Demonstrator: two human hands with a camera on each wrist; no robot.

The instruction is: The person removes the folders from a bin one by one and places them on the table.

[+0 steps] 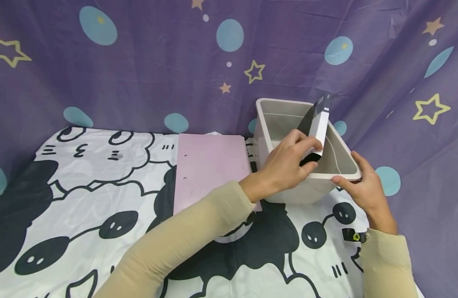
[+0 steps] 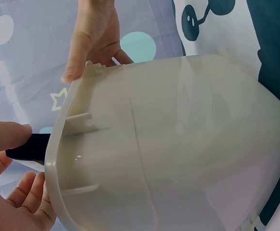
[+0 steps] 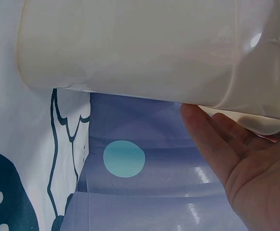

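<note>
A slim black-and-white box (image 1: 320,126) stands tilted in the mouth of a light grey plastic bin (image 1: 310,190). My left hand (image 1: 288,159) pinches the box's near end between thumb and fingers, above the bin's near rim. In the left wrist view, the black end of the box (image 2: 30,148) shows under the thumb. With its thumb over the rim, my right hand (image 1: 366,192) grips the bin's near right corner. Seen from the right wrist, the right hand's fingers (image 3: 207,134) lie against the bin's outer wall (image 3: 154,53). The box's lower part is hidden inside the bin.
A flat pink folder (image 1: 212,165) with two small rivets lies left of the bin, partly behind my left forearm. A cartoon-print cloth (image 1: 113,215) covers the surface. A purple curtain (image 1: 158,62) hangs behind and along the right side.
</note>
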